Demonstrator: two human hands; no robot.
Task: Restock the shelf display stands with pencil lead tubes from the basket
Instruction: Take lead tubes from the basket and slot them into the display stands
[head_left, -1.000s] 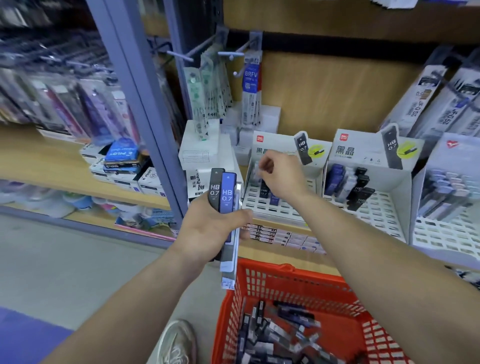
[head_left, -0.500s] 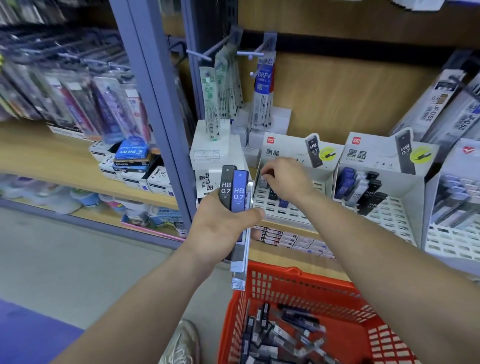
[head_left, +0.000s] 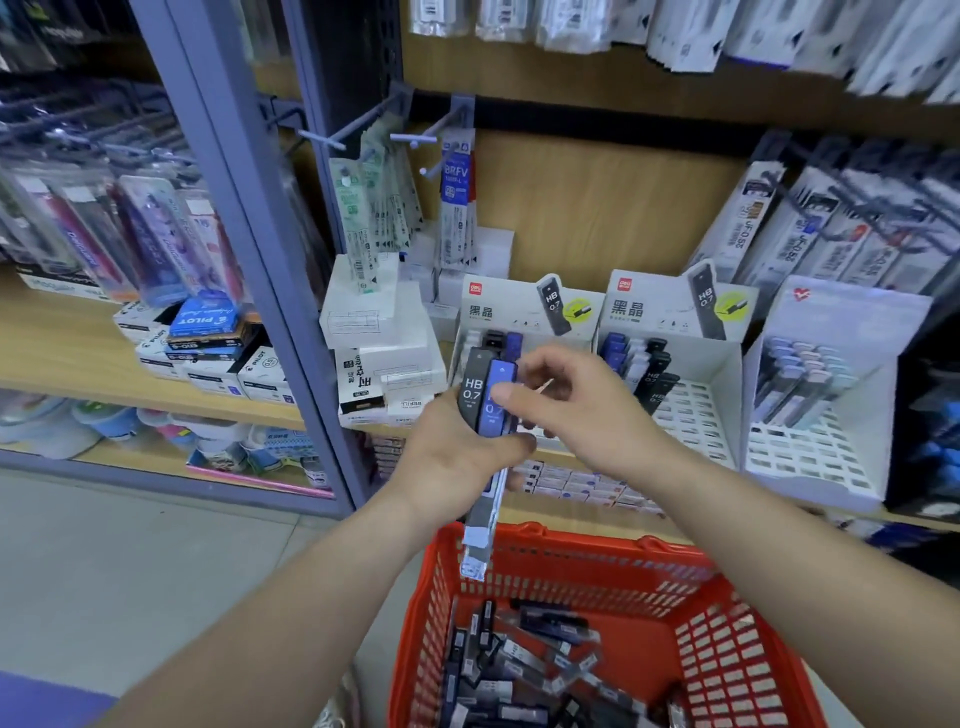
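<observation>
My left hand (head_left: 457, 452) grips a bunch of lead tubes (head_left: 474, 388). My right hand (head_left: 576, 410) pinches the blue tube (head_left: 501, 371) among them.

Centre of frame: the black tube (head_left: 472, 395) you hold, lettered "HB 0.7" in white; the blue tube (head_left: 492, 414) beside it, lettered pale. Lower right: your basket (head_left: 727, 670), red-orange, walls a lattice of slots; its loose tubes (head_left: 519, 660) black, dark blue and grey-white. Right of centre: display stands (head_left: 691, 415), white, gridded with slots; header cards (head_left: 524, 306) bear black characters, a red logo, a yellow-green disc. Upper left: shelf post (head_left: 234, 208), grey-lilac; shelf board (head_left: 67, 358), tan wood.
</observation>
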